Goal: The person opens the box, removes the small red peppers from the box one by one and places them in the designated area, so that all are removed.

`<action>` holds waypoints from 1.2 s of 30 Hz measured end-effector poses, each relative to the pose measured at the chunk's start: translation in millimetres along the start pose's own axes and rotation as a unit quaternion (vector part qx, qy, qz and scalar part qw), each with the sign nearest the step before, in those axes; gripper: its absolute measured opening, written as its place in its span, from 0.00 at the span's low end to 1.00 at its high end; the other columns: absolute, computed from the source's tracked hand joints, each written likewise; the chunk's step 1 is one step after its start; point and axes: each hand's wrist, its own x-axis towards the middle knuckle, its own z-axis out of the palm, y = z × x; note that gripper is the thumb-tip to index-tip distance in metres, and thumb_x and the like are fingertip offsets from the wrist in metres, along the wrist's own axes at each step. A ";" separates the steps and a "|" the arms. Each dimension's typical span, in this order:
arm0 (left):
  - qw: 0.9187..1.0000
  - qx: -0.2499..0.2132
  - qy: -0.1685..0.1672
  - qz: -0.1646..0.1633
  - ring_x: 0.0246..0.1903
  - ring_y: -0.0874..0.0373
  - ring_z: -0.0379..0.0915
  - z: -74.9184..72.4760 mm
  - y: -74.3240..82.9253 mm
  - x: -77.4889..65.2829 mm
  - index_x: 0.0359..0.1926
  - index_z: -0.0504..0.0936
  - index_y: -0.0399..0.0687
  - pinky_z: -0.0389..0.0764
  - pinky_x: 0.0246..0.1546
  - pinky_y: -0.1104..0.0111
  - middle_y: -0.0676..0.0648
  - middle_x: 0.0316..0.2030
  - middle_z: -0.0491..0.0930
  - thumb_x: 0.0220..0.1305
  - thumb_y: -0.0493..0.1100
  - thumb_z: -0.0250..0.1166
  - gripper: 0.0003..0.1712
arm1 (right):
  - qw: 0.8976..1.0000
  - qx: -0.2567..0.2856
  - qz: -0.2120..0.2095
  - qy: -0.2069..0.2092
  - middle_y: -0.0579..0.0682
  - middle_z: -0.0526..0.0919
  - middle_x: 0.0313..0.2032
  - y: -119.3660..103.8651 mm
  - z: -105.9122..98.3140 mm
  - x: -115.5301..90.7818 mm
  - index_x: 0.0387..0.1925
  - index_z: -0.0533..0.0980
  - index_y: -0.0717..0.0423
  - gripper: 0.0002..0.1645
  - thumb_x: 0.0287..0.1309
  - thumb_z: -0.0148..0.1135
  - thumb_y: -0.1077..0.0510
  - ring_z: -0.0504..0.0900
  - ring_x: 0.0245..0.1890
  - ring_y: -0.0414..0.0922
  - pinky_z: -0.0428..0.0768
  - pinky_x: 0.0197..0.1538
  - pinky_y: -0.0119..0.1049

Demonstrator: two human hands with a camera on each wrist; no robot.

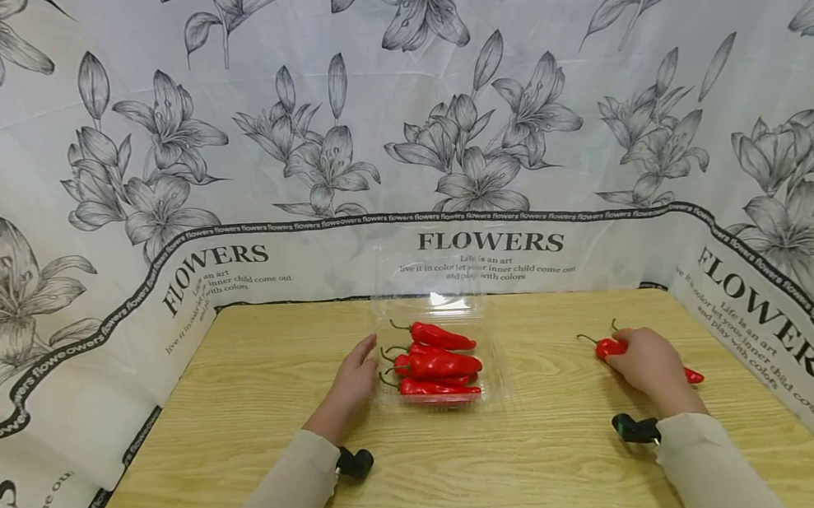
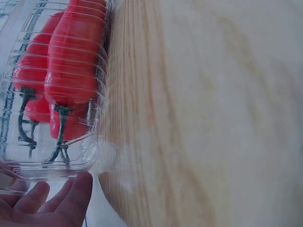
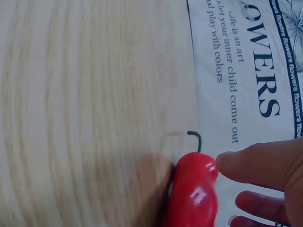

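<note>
Both sleeved forearms (image 1: 284, 499) reach forward, well apart; the left hand (image 1: 352, 384) extends straight fingers (image 2: 75, 198), the right hand (image 1: 649, 363) angles inward, fingers slightly parted.

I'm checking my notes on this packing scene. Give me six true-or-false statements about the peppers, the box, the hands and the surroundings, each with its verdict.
1. Red peppers lie in a clear plastic box. True.
2. The box is closed. False: its lid stands raised.
3. The left hand is outside the box, at its left end. True.
4. Every pepper is in the box. False: at least one pepper is out to the right, at the right hand.
5. Both sleeves are light-coloured. True.
6. Nothing is printed around the table. False: the cloth behind bears flowers and lettering.
</note>
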 end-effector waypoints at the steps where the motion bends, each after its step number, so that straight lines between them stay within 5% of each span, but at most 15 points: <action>1: 1.000 0.001 -0.001 0.000 0.75 0.46 0.45 -0.1 -0.4 -0.2 0.75 0.55 0.47 0.51 0.72 0.48 0.43 0.73 0.57 0.75 0.41 0.44 0.29 | 1.000 -0.001 -0.004 0.002 0.75 0.76 0.52 -2.9 -0.2 0.3 0.57 0.73 0.71 0.32 0.56 0.64 0.55 0.74 0.49 0.70 0.73 0.50 0.62; 11: 1.000 -0.001 -0.001 0.003 0.74 0.45 0.46 0.0 -0.3 -0.3 0.75 0.55 0.47 0.52 0.71 0.48 0.42 0.73 0.57 0.75 0.40 0.44 0.30 | 0.999 0.021 -0.038 -0.019 0.76 0.71 0.58 -29.7 -1.9 3.5 0.58 0.73 0.67 0.32 0.56 0.66 0.54 0.66 0.59 0.74 0.69 0.55 0.67; 36: 1.000 -0.007 0.003 0.005 0.74 0.46 0.46 0.2 -1.3 0.3 0.74 0.57 0.47 0.51 0.72 0.48 0.42 0.73 0.58 0.74 0.39 0.44 0.29 | 0.991 0.040 -0.115 -0.047 0.68 0.78 0.54 -100.1 -4.9 1.5 0.59 0.74 0.62 0.33 0.54 0.68 0.51 0.76 0.53 0.66 0.75 0.52 0.60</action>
